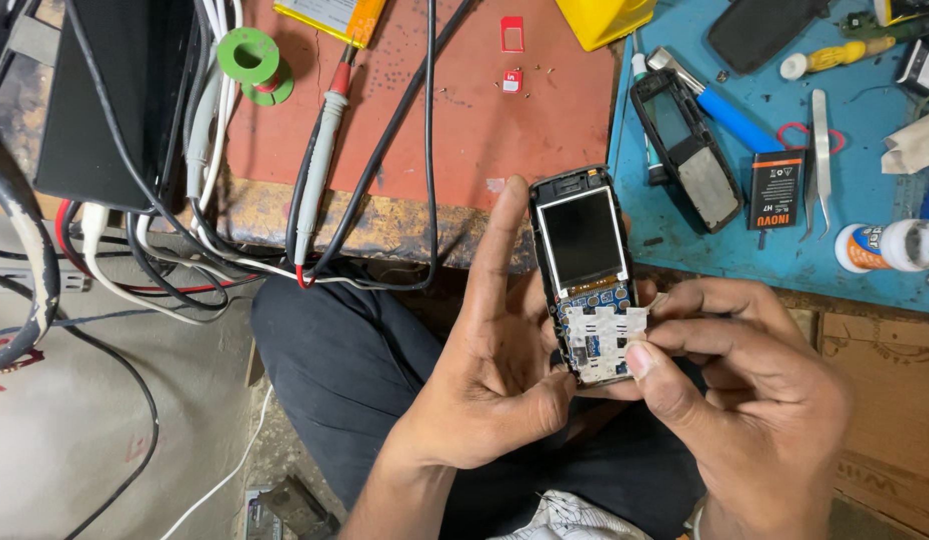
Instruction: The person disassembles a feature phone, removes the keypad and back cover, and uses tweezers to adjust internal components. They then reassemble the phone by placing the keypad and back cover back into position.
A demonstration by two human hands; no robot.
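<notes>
While the stripped handset (588, 275) stands nearly upright over the person's lap, just below the worn edge of the bench, the left hand (490, 375) cradles it from behind and from nine o'clock, the thumb laid up along its left rim, apparently so that the open front stays turned toward the eyes. The small dark screen (582, 237) sits in the upper half of the phone, and below it the bare circuit board shows blue and gold contacts. The right hand (745, 375) comes in from four o'clock with its fingers curled, thumb and forefinger pinched on the right edge of the white keypad membrane (607, 343), which lies over the lower half of the board; the grip at the very edge probably leaves the sheet flat and the contacts beneath it visible. At one o'clock from the handset, a separate black phone frame (685, 150) rests on the blue work mat (885, 285), near a blue-handled tool (720, 105), a small black battery (777, 190) and steel tweezers (821, 160), all lying within easy reach of the right arm. At eleven o'clock, a grey test probe (320, 160) and a tangle of cables trail over the red bench pad (485, 120), well apart from both hands.
</notes>
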